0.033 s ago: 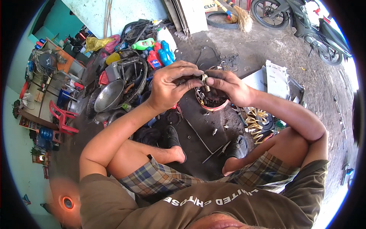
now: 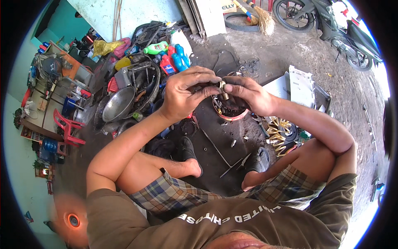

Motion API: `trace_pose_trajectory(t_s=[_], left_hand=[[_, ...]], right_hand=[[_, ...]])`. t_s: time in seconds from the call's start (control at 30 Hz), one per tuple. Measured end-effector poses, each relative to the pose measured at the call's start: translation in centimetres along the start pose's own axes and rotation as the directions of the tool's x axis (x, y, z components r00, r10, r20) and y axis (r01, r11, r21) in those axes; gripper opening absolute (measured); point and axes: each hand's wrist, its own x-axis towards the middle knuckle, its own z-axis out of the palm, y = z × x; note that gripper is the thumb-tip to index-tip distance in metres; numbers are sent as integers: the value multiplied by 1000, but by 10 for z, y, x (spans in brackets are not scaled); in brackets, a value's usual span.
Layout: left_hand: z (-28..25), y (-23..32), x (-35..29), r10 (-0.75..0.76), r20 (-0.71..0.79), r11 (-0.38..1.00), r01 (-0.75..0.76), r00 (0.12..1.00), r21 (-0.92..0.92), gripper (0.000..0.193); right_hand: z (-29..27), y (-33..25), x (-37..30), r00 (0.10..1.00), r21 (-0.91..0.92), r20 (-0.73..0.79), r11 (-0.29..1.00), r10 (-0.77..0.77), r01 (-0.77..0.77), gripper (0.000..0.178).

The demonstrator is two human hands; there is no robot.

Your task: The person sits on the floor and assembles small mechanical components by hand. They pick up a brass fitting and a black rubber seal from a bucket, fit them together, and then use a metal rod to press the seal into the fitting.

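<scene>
My left hand [image 2: 184, 90] and my right hand [image 2: 251, 96] meet above a round tub [image 2: 233, 118] with a reddish-white rim. Between the fingertips of both is a small brass-coloured metal fitting [image 2: 225, 95], partly covered by the thumbs. Its exact kind is too small to make out. Both hands are closed in a pinch, with dark grime on the fingers. Inside the tub lie small dark metal parts, half hidden by my hands.
On the floor between my feet lie a T-handle wrench [image 2: 227, 167] and a small metal piece [image 2: 233, 143]. A coiled yellow hose [image 2: 282, 126] sits right. Left are a metal bowl [image 2: 119, 103], bottles [image 2: 178, 60] and a red chair [image 2: 68, 128]. A motorbike [image 2: 338, 31] stands far right.
</scene>
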Motion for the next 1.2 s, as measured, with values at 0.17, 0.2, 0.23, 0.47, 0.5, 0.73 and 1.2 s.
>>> trace_pose_trajectory(t_s=[0.17, 0.2, 0.23, 0.47, 0.5, 0.73, 1.2], left_hand=[[-7, 8, 5, 112, 65, 984, -119, 992, 130, 29], [-7, 10, 6, 120, 72, 983, -129, 990, 133, 29], [-8, 10, 7, 128, 80, 981, -138, 989, 136, 30], [-9, 13, 4, 164, 119, 975, -179, 979, 130, 30], [-10, 13, 4, 170, 124, 973, -187, 978, 135, 29], [-14, 6, 5, 173, 62, 970, -181, 983, 160, 27], [-4, 0, -4, -54, 5, 994, 54, 999, -95, 30]], right_hand=[[0, 13, 1, 988, 328, 127, 937, 82, -120, 42], [-1, 16, 1, 986, 350, 143, 928, 83, -129, 41], [0, 19, 1, 983, 426, 158, 891, 95, -155, 40], [3, 20, 4, 915, 604, 369, 708, 161, -367, 31], [1, 19, 4, 899, 602, 402, 690, 174, -402, 32], [1, 9, 9, 984, 373, 144, 915, 104, -151, 44], [-4, 4, 7, 970, -230, -24, 945, -243, 231, 27]])
